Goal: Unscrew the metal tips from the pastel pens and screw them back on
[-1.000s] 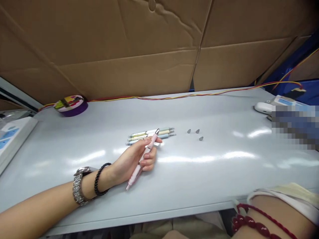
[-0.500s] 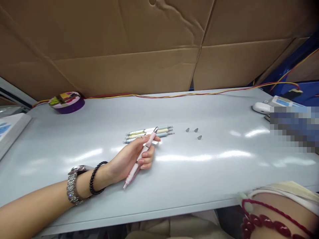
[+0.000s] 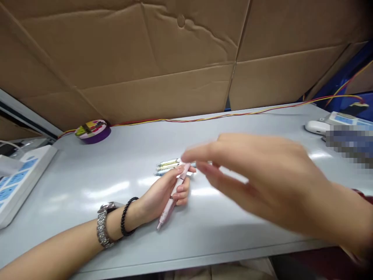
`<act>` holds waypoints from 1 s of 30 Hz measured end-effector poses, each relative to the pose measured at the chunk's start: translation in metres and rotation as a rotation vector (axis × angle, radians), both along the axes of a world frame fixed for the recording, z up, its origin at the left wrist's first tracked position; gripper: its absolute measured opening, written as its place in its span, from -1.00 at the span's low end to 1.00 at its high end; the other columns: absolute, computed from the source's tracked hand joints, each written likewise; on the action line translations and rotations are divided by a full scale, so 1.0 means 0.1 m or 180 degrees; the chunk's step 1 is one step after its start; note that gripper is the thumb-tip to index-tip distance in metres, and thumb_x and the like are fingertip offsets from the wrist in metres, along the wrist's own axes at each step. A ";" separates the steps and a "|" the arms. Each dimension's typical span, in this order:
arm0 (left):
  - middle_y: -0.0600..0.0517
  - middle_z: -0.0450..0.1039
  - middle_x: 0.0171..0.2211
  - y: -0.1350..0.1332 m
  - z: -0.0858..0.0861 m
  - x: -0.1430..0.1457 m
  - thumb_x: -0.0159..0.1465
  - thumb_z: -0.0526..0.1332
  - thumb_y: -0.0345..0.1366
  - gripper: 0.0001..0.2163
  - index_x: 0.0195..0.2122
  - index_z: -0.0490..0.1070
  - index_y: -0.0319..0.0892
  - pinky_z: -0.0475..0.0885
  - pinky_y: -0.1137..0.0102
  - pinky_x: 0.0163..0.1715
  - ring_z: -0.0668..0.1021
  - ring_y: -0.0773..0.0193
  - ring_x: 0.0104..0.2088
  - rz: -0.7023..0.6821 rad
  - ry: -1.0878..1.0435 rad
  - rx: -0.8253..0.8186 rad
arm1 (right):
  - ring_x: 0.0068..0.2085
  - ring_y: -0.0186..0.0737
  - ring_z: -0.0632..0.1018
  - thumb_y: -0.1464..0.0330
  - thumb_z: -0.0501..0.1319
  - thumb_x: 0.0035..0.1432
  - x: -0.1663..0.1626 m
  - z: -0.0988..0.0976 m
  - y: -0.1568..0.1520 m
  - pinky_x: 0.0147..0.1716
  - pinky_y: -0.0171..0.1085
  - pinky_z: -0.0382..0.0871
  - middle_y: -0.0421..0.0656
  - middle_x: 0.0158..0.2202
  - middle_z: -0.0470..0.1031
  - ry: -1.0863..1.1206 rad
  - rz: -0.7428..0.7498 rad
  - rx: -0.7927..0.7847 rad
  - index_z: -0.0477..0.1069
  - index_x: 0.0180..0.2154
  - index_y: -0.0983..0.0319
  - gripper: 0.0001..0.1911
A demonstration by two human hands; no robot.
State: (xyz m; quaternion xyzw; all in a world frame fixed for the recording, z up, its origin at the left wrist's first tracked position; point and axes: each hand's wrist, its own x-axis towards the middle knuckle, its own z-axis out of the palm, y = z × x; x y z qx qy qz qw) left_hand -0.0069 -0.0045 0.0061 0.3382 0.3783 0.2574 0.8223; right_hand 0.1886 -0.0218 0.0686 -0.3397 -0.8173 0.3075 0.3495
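A pink-and-white pen [image 3: 171, 198] lies slantwise across my left hand [image 3: 171, 188], whose fingers are closed around it. Its upper end points away from me, and the tip is hidden at my right hand's fingers. My right hand [image 3: 256, 175] is blurred, reaching in from the right. Its fingers are stretched out with a gap between them, and the front finger overlaps the pen's tip; contact cannot be made out. Behind my left hand several pens [image 3: 167, 167] lie side by side on the table, partly covered by both hands.
The grey table [image 3: 140, 151] backs onto cardboard [image 3: 163, 46], with red and yellow wires [image 3: 175, 120] along that edge. A round purple box [image 3: 94, 134] sits back left. Power strips lie left [image 3: 20, 182] and right [image 3: 346, 118], with a white rounded object [image 3: 316, 126] by the right one.
My right hand has swung in from the lower right to the pen's tip, now covering three small grey metal pieces seen on the table before. The view has shifted slightly; my left hand keeps its hold.
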 end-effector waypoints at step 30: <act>0.25 0.02 -0.65 0.05 -0.08 -0.09 0.31 0.07 -0.12 -0.81 -0.25 0.22 -0.15 -0.11 0.62 -0.74 -0.05 0.54 -0.72 -0.0962 -0.0332 -0.0105 | -0.38 -0.31 0.39 0.30 0.01 0.30 0.12 -0.67 0.47 -0.35 -0.35 0.25 -0.19 -0.41 0.41 -0.0466 0.0492 0.0005 0.34 -0.36 0.25 -0.75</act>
